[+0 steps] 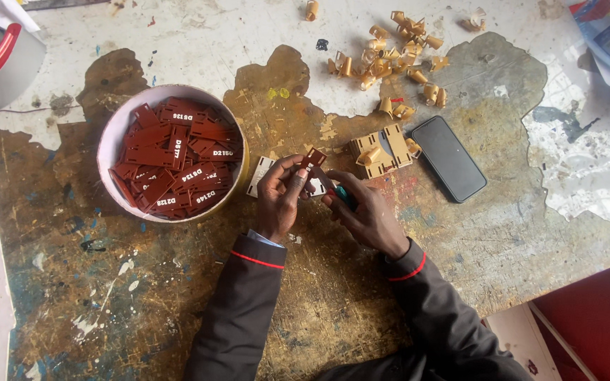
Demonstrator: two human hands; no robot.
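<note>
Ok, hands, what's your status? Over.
Left hand pinching a small red-brown tag. Right hand close beside it, gripping something teal. Bowl of tags left, phone right. Nothing blocking.

The tub (118,127) of tags (178,159) stands on the bench (107,282), left of both hands. The phone (449,157) lies right of the block (382,149). Curled pieces (396,56) lie scattered behind them.

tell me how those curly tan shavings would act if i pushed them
The shavings are thin curled strips, so probably very light and apt to roll or scatter. They lie loose on the table, so a push would likely spread them. Probably crushable.
</note>
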